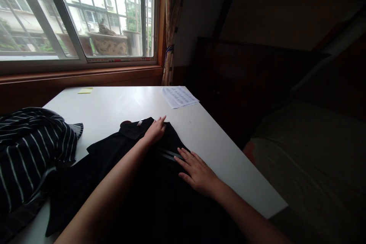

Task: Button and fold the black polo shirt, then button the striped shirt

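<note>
A black collared shirt (108,148) is spread over the near part of the white table (137,99). Its collar points away from me, with a small white label showing at the neck. My left hand (155,130) rests on the shirt just right of the collar, fingers stretched forward. On the right part of the shirt, beside two grey stripes, my right hand (197,169) lies flat with its fingers spread. Neither hand grips the cloth. The shirt's lower part blends into darkness below my arms.
A heap of dark striped cloth (31,152) lies at the left. Printed sheets (179,97) sit at the table's far right corner, and a yellow note (85,90) at the far left. Beyond are a barred window and a tied curtain (171,26). A bed (311,160) is at the right.
</note>
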A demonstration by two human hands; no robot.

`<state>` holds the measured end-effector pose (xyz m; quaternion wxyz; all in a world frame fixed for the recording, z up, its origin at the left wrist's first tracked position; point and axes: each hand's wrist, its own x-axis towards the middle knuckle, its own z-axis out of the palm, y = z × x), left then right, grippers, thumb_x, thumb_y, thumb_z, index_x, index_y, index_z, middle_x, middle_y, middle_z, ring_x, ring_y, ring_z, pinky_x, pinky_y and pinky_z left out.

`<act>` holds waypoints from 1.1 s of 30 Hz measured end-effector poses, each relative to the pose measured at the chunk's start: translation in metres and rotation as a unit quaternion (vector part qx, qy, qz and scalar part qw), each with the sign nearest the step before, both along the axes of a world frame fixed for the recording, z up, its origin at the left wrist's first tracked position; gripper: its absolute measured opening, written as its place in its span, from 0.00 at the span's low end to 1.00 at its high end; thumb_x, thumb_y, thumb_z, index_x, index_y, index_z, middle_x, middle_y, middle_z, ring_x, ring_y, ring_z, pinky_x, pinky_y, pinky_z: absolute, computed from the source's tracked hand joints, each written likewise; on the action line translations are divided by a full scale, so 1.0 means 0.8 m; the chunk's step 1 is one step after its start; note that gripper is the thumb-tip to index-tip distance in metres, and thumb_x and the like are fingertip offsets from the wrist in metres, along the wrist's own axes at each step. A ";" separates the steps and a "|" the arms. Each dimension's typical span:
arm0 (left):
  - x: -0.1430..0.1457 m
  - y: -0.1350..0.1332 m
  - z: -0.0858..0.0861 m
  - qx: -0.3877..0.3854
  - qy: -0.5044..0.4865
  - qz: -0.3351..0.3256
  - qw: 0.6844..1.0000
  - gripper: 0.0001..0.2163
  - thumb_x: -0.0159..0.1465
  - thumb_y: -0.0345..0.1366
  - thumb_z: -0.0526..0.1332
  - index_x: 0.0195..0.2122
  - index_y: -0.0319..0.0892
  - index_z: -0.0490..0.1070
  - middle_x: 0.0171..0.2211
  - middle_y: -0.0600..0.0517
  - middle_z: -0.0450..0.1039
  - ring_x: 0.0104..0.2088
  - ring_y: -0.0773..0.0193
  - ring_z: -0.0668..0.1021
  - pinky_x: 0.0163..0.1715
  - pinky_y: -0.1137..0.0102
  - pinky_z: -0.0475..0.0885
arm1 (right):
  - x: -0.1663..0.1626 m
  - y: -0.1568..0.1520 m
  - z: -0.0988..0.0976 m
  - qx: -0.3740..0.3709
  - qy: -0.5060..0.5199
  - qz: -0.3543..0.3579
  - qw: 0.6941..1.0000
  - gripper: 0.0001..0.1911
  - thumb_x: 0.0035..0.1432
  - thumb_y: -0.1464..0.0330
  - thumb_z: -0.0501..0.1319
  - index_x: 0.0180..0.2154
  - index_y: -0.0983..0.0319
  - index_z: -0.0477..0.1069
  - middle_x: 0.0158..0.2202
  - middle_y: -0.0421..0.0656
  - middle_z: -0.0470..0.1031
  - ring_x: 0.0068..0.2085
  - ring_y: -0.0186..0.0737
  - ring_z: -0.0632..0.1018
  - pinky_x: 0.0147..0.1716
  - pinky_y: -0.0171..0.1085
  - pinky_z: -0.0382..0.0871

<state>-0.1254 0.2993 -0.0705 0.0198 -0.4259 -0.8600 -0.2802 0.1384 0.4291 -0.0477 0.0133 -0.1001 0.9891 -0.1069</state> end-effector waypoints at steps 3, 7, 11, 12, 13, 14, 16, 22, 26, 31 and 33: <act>-0.010 -0.021 0.020 0.047 -0.022 0.025 0.998 0.26 0.71 0.32 0.40 0.71 0.39 0.47 0.66 0.43 0.61 0.66 0.60 0.65 0.62 0.62 0.64 | 0.003 0.002 0.001 -0.007 -0.011 -0.003 1.000 0.31 0.70 0.51 0.46 0.70 0.49 0.45 0.73 0.42 0.38 0.72 0.44 0.47 0.69 0.54 0.44; 0.007 -0.079 0.037 0.083 -0.015 -0.001 0.996 0.23 0.70 0.34 0.44 0.65 0.43 0.61 0.64 0.48 0.65 0.66 0.57 0.65 0.65 0.57 0.61 | 0.002 0.003 0.000 -0.013 -0.021 -0.006 1.000 0.31 0.70 0.51 0.46 0.70 0.49 0.45 0.73 0.41 0.37 0.72 0.45 0.46 0.69 0.53 0.42; 0.063 -0.146 0.024 0.032 0.056 -0.091 0.994 0.21 0.72 0.38 0.48 0.66 0.44 0.61 0.67 0.48 0.61 0.69 0.55 0.57 0.67 0.53 0.56 | 0.001 0.003 0.004 -0.014 -0.034 -0.004 0.999 0.31 0.70 0.50 0.45 0.70 0.49 0.45 0.73 0.39 0.37 0.72 0.45 0.46 0.69 0.52 0.42; 0.079 -0.161 0.018 -0.008 0.077 -0.096 0.992 0.22 0.73 0.39 0.48 0.68 0.45 0.57 0.68 0.48 0.57 0.70 0.53 0.54 0.67 0.50 0.55 | 0.001 0.003 0.006 -0.013 -0.034 -0.004 0.999 0.31 0.70 0.50 0.44 0.70 0.49 0.46 0.73 0.39 0.38 0.72 0.45 0.47 0.69 0.52 0.42; 0.094 -0.173 0.013 -0.048 0.093 -0.099 0.990 0.24 0.73 0.42 0.49 0.69 0.48 0.54 0.69 0.49 0.54 0.70 0.51 0.52 0.67 0.48 0.55 | 0.001 0.002 0.009 -0.010 -0.032 -0.005 0.999 0.30 0.71 0.50 0.44 0.69 0.48 0.47 0.73 0.39 0.39 0.72 0.45 0.47 0.69 0.53 0.42; 0.107 -0.184 0.009 -0.087 0.106 -0.110 0.984 0.25 0.73 0.44 0.50 0.70 0.50 0.51 0.70 0.50 0.51 0.71 0.49 0.51 0.66 0.46 0.54 | 0.000 0.002 0.011 -0.006 -0.029 -0.006 1.000 0.29 0.71 0.51 0.43 0.69 0.48 0.49 0.73 0.39 0.40 0.72 0.45 0.48 0.69 0.53 0.42; 0.128 -0.199 0.004 -0.136 0.130 -0.117 0.975 0.26 0.73 0.47 0.49 0.71 0.53 0.46 0.71 0.52 0.46 0.71 0.49 0.50 0.67 0.45 0.53 | -0.006 -0.001 0.017 0.006 -0.013 -0.014 1.000 0.28 0.71 0.51 0.42 0.68 0.49 0.52 0.72 0.40 0.44 0.72 0.45 0.49 0.69 0.55 0.41; 0.140 -0.205 0.003 -0.157 0.168 -0.082 0.970 0.29 0.72 0.51 0.48 0.72 0.53 0.40 0.72 0.51 0.42 0.71 0.52 0.52 0.68 0.50 0.52 | -0.065 -0.023 0.024 0.025 0.073 -0.051 0.996 0.32 0.72 0.55 0.42 0.69 0.64 0.51 0.72 0.48 0.45 0.72 0.47 0.48 0.69 0.52 0.44; 0.131 -0.206 -0.004 -0.159 0.164 -0.020 0.973 0.31 0.72 0.53 0.47 0.72 0.50 0.39 0.72 0.49 0.43 0.70 0.53 0.53 0.68 0.51 0.52 | -0.128 -0.045 0.008 0.007 0.091 -0.058 0.994 0.36 0.71 0.53 0.43 0.69 0.70 0.49 0.72 0.52 0.43 0.72 0.48 0.48 0.69 0.49 0.46; 0.107 -0.228 -0.011 -0.182 0.146 0.068 0.970 0.30 0.71 0.54 0.47 0.71 0.47 0.48 0.71 0.48 0.45 0.71 0.53 0.52 0.68 0.50 0.49 | -0.173 -0.054 -0.024 -0.009 0.058 -0.082 0.995 0.38 0.70 0.51 0.43 0.69 0.72 0.50 0.72 0.53 0.44 0.72 0.48 0.48 0.69 0.48 0.43; 0.096 -0.240 -0.012 -0.191 0.142 0.088 0.967 0.30 0.71 0.54 0.47 0.70 0.47 0.50 0.71 0.48 0.45 0.71 0.52 0.51 0.68 0.50 0.48 | -0.176 -0.051 -0.030 -0.011 0.058 -0.084 0.995 0.39 0.69 0.49 0.42 0.69 0.72 0.50 0.72 0.52 0.44 0.72 0.46 0.48 0.69 0.47 0.42</act>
